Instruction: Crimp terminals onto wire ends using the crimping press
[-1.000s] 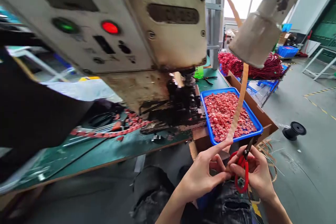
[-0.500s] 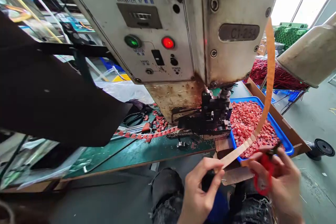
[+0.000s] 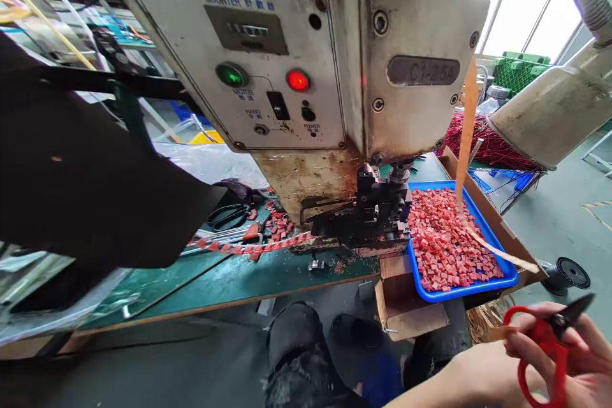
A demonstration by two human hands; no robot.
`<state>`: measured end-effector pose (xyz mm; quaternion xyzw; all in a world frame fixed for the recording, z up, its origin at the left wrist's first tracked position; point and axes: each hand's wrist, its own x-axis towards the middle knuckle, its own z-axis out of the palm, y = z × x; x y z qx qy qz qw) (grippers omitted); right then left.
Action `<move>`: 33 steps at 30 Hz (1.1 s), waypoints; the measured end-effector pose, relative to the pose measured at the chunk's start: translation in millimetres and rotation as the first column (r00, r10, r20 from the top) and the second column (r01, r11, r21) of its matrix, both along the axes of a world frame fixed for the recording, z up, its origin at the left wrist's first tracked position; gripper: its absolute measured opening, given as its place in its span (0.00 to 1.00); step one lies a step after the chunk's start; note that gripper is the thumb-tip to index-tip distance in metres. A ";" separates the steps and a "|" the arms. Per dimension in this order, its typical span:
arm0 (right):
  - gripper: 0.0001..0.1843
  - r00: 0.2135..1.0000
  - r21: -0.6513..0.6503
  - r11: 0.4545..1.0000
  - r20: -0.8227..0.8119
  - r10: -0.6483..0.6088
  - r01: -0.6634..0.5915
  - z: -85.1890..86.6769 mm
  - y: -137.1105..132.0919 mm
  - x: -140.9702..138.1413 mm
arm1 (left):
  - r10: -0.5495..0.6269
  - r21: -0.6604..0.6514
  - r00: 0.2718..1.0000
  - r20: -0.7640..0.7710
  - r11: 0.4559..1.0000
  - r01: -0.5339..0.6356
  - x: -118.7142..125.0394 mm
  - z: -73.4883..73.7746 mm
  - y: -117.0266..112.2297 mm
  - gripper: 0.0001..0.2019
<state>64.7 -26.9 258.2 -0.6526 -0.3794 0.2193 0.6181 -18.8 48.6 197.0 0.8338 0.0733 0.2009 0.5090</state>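
Note:
My right hand (image 3: 590, 357) is at the lower right, closed on red-handled scissors (image 3: 542, 347) whose black blades point up and right. My left hand (image 3: 478, 370) reaches across from the bottom centre and meets it; a short tan piece (image 3: 497, 333) sticks out at its fingers. A long tan paper strip (image 3: 466, 134) hangs down beside the machine, and its loose end trails over the blue tray (image 3: 459, 295) of small red parts (image 3: 444, 242).
A large beige press (image 3: 296, 64) with green and red lamps stands on the green bench (image 3: 239, 280). Its black head (image 3: 377, 210) feeds a chain of red parts (image 3: 258, 245). Black scissors (image 3: 229, 215), a cardboard box (image 3: 411, 312), red wire bundles (image 3: 492, 140) and a floor spool (image 3: 568, 273) are nearby.
Both hands have moved right and down. The left hand no longer holds the end of the hanging strip, which now trails free over the tray. The scissors are out to the right.

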 end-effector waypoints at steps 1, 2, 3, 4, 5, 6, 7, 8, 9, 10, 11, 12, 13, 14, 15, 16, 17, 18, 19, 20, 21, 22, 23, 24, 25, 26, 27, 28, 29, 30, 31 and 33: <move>0.25 0.998 -0.022 0.998 -0.018 0.055 -0.055 3.9 7.5 -6.0 | -0.022 0.096 1.000 -0.004 0.995 0.022 -24.1 -3.6 -1.5 0.08; 0.23 0.994 -0.038 0.994 -0.041 0.100 -0.102 6.6 15.0 -11.2 | -0.020 0.157 1.000 -0.002 0.987 0.020 -51.8 -4.4 -0.5 0.10; 0.22 0.989 -0.043 0.990 -0.070 0.133 -0.137 8.0 22.0 -16.1 | 0.087 0.185 0.996 -0.004 0.979 -0.084 -81.3 -2.2 3.1 0.10; 0.22 0.983 -0.040 0.987 -0.107 0.152 -0.157 8.0 28.3 -21.4 | 0.261 0.212 0.965 -0.005 0.944 -0.254 -110.2 2.6 9.5 0.11; 0.22 0.975 -0.033 0.985 -0.153 0.160 -0.167 7.1 33.7 -27.3 | 0.448 0.251 0.894 -0.016 0.867 -0.430 -136.7 9.4 18.4 0.13; 0.22 0.967 -0.023 0.986 -0.200 0.160 -0.168 5.6 38.2 -33.9 | 0.578 0.308 0.815 -0.022 0.780 -0.545 -159.2 17.3 29.3 0.16; 0.21 0.957 -0.015 0.986 -0.245 0.157 -0.165 4.0 41.7 -41.0 | 0.677 0.403 0.735 -0.021 0.679 -0.614 -176.7 25.2 41.5 0.18; 0.21 0.945 -0.010 0.987 -0.288 0.153 -0.162 2.7 44.2 -48.1 | 0.752 0.510 0.659 -0.018 0.574 -0.640 -189.0 32.4 54.0 0.19; 0.21 0.933 -0.008 0.987 -0.326 0.152 -0.163 1.7 45.8 -54.7 | 0.788 0.602 0.615 -0.031 0.506 -0.618 -196.5 37.9 66.0 0.20; 0.21 0.921 -0.009 0.986 -0.359 0.150 -0.164 1.1 46.6 -60.2 | 0.815 0.671 0.578 -0.041 0.451 -0.588 -200.1 41.7 76.8 0.21; 0.21 0.909 -0.012 0.986 -0.388 0.151 -0.169 0.8 46.9 -64.2 | 0.832 0.722 0.552 -0.056 0.416 -0.554 -201.0 43.5 85.6 0.21; 0.21 0.899 -0.017 0.984 -0.411 0.153 -0.176 0.5 46.8 -66.5 | 0.841 0.754 0.535 -0.075 0.399 -0.522 -200.5 43.8 92.1 0.22; 0.21 0.891 -0.023 0.983 -0.428 0.155 -0.182 0.1 46.4 -67.1 | 0.850 0.772 0.520 -0.088 0.388 -0.503 -199.9 42.9 96.0 0.22; 0.21 0.886 -0.029 0.982 -0.437 0.157 -0.188 -0.7 46.1 -66.2 | 0.858 0.782 0.505 -0.095 0.378 -0.496 -200.0 41.4 97.5 0.22; 0.21 0.883 -0.034 0.981 -0.442 0.158 -0.192 -1.9 46.0 -64.1 | 0.868 0.786 0.489 -0.089 0.363 -0.501 -201.5 39.9 96.6 0.21; 0.21 0.883 -0.038 0.980 -0.443 0.158 -0.194 -3.6 46.1 -61.2 | 0.884 0.788 0.463 -0.065 0.331 -0.520 -204.4 38.8 93.7 0.20; 0.21 0.885 -0.039 0.980 -0.439 0.157 -0.193 -5.6 46.6 -58.1 | 0.904 0.792 0.427 -0.026 0.279 -0.543 -208.8 38.2 89.3 0.18; 0.21 0.889 -0.036 0.981 -0.430 0.157 -0.191 -7.9 47.3 -55.0 | 0.924 0.800 0.381 0.026 0.209 -0.562 -213.9 38.4 84.1 0.17; 0.21 0.894 -0.029 0.980 -0.416 0.166 -0.195 -10.2 48.3 -52.5 | 0.940 0.813 0.330 0.083 0.127 -0.568 -219.0 39.2 78.8 0.16; 0.21 0.899 -0.021 0.979 -0.400 0.177 -0.202 -12.5 49.5 -50.8 | 0.947 0.829 0.288 0.142 0.046 -0.558 -223.3 40.3 73.8 0.15; 0.21 0.903 -0.013 0.978 -0.386 0.189 -0.210 -14.5 50.7 -50.0 | 0.942 0.842 0.270 0.198 -0.022 -0.540 -225.9 41.5 70.0 0.14; 0.21 0.903 -0.007 0.976 -0.380 0.198 -0.217 -16.2 51.7 -50.3 | 0.928 0.848 0.283 0.241 -0.060 -0.526 -226.2 42.3 67.6 0.14; 0.20 0.900 -0.004 0.975 -0.386 0.204 -0.223 -17.5 52.5 -51.5 | 0.909 0.849 0.321 0.266 -0.063 -0.524 -224.0 42.6 66.9 0.14; 0.20 0.892 -0.003 0.974 -0.401 0.207 -0.227 -18.5 53.0 -53.3 | 0.888 0.845 0.371 0.270 -0.034 -0.533 -219.2 42.5 67.9 0.14; 0.20 0.883 -0.003 0.973 -0.420 0.210 -0.233 -19.2 53.1 -55.5 | 0.871 0.839 0.422 0.250 0.023 -0.544 -212.4 42.0 70.3 0.14; 0.20 0.873 -0.003 0.971 -0.439 0.213 -0.239 -19.7 52.9 -57.7 | 0.864 0.832 0.462 0.201 0.098 -0.547 -203.9 41.5 73.6 0.15; 0.21 0.863 -0.003 0.969 -0.456 0.218 -0.247 -19.9 52.3 -59.6 | 0.869 0.822 0.478 0.127 0.177 -0.541 -194.6 41.3 77.3 0.16; 0.21 0.856 -0.004 0.968 -0.469 0.219 -0.250 -20.0 51.6 -61.0 | 0.882 0.811 0.470 0.038 0.248 -0.530 -184.9 41.8 80.8 0.17; 0.22 0.851 -0.004 0.969 -0.478 0.216 -0.247 -19.9 50.7 -62.0 | 0.895 0.797 0.444 -0.053 0.306 -0.521 -175.6 42.9 83.7 0.18; 0.22 0.850 -0.004 0.971 -0.485 0.208 -0.240 -19.6 49.7 -62.4 | 0.902 0.780 0.409 -0.140 0.355 -0.515 -167.1 44.7 85.6 0.19; 0.22 0.850 -0.004 0.974 -0.489 0.197 -0.228 -19.1 48.8 -62.3 | 0.902 0.763 0.374 -0.215 0.394 -0.512 -159.6 46.9 86.6 0.21; 0.23 0.853 -0.003 0.978 -0.490 0.180 -0.208 -18.1 47.2 -61.4 | 0.888 0.734 0.330 -0.321 0.453 -0.506 -148.5 51.1 86.2 0.23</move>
